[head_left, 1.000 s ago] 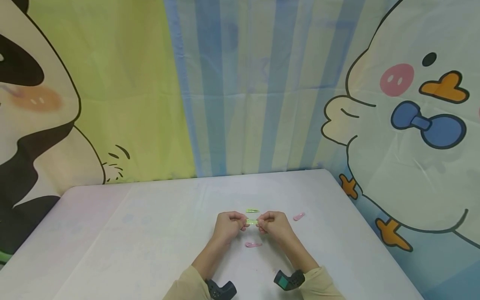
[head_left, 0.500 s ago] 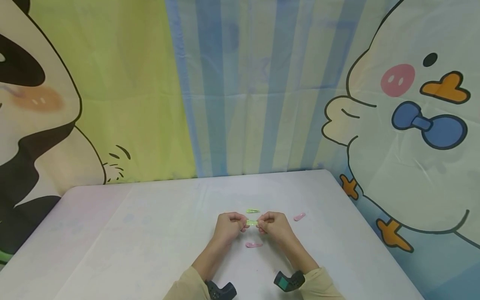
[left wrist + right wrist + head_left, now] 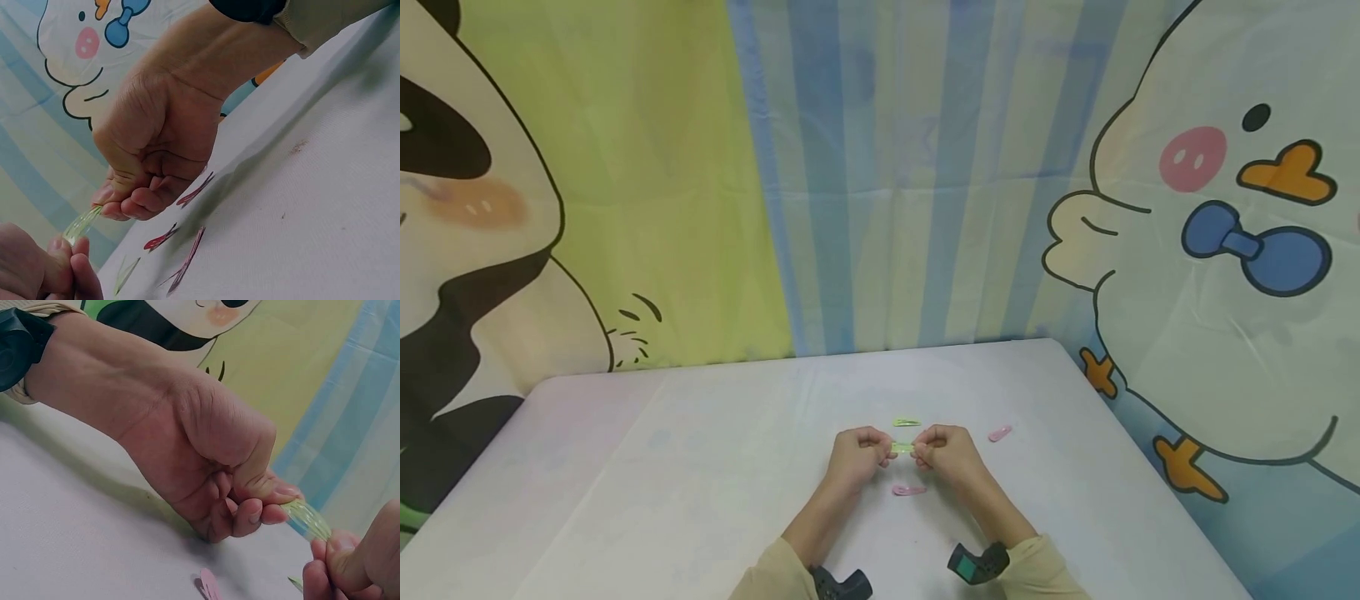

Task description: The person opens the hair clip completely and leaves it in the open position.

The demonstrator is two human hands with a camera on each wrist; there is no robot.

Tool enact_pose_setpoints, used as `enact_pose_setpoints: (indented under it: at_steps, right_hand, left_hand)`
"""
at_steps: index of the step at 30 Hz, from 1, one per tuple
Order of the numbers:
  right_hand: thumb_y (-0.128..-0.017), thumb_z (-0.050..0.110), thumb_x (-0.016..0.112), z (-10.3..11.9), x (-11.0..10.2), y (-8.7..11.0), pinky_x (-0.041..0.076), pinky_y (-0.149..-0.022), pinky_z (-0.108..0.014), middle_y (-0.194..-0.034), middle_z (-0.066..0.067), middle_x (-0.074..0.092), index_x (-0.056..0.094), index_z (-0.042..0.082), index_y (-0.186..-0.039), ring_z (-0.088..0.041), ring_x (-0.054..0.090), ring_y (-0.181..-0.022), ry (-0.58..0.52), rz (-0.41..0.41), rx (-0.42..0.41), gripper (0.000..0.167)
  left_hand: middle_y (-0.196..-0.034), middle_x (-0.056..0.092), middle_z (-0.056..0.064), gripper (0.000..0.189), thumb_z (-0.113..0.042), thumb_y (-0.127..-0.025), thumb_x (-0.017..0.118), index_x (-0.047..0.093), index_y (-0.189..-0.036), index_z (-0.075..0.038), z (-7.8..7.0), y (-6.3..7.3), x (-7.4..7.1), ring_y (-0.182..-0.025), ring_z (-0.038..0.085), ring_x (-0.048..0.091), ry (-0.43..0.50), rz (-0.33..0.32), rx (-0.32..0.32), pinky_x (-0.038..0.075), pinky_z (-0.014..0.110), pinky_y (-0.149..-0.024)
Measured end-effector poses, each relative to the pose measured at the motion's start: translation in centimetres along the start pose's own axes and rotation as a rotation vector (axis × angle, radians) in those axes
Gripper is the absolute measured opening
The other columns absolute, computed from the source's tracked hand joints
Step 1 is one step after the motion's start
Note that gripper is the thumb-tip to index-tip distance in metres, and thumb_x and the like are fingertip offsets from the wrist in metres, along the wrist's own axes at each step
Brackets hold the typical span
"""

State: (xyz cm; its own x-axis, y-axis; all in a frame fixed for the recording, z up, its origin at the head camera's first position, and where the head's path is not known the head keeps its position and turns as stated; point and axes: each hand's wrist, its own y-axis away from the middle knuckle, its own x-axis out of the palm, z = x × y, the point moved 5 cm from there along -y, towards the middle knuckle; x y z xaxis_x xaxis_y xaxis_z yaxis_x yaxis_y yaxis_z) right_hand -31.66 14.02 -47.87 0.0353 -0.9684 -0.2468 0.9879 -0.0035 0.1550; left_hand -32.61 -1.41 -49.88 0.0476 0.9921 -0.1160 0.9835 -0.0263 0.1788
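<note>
Both hands pinch a light green snap hair clip [image 3: 902, 448] between them, just above the table. My left hand [image 3: 854, 457] grips one end between thumb and fingertips; my right hand [image 3: 951, 455] grips the other. Seen in the right wrist view, the clip [image 3: 306, 517] bows upward in a slight arch, its ends hidden by fingertips. A second green hair clip [image 3: 906, 422] lies just beyond the hands. Nearer the body lies a pink hair clip [image 3: 909, 490], and another pink hair clip [image 3: 1000, 433] rests to the right.
A white table [image 3: 662, 475] lies under the hands, with a striped and cartoon-printed curtain [image 3: 887, 167] along its far edge. The left wrist view shows several clips lying below the hands, including a dark pink clip [image 3: 186, 262]. Each wrist wears a dark device [image 3: 979, 562].
Both hands keep hold of the green hair clip, which has dropped very slightly toward the body. The clips on the table stay where they were.
</note>
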Motion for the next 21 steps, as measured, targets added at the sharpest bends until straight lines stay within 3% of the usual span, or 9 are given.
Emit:
enact_pose_setpoints:
  at_steps: [11, 14, 21]
  right_hand:
    - [-0.086, -0.003, 0.063, -0.2, -0.5, -0.5, 0.052, -0.062, -0.026, -0.071, -0.007, 0.065, 0.064, -0.008, -0.086, -0.012, 0.058, -0.062, 0.001, -0.013, 0.013, 0.005]
    - [-0.086, -0.003, 0.063, -0.3, -0.9, -0.7, 0.051, -0.061, -0.025, -0.071, -0.006, 0.065, 0.064, -0.008, -0.088, -0.012, 0.058, -0.063, -0.002, -0.034, 0.013, 0.006]
    - [-0.087, -0.004, 0.062, -0.4, -1.4, -0.9, 0.052, -0.061, -0.023, -0.073, -0.006, 0.065, 0.064, -0.009, -0.09, -0.011, 0.058, -0.063, -0.025, -0.052, 0.028, 0.007]
  left_hand:
    - [-0.071, 0.066, 0.001, 0.009, -0.005, -0.087, 0.062, 0.066, -0.089, 0.002, 0.2, -0.2, 0.4, -0.062, 0.011, 0.057, 0.053, 0.019, 0.045, 0.041, 0.024, -0.059]
    - [-0.074, 0.069, 0.002, 0.012, -0.012, -0.088, 0.064, 0.068, -0.09, -0.001, -0.1, -0.2, 0.4, -0.064, 0.012, 0.058, 0.018, 0.035, 0.112, 0.041, 0.023, -0.057]
    - [-0.083, 0.07, 0.004, 0.022, -0.026, -0.087, 0.069, 0.071, -0.102, -0.01, -0.8, -0.3, 0.0, -0.071, 0.011, 0.06, -0.095, 0.105, 0.339, 0.047, 0.023, -0.06]
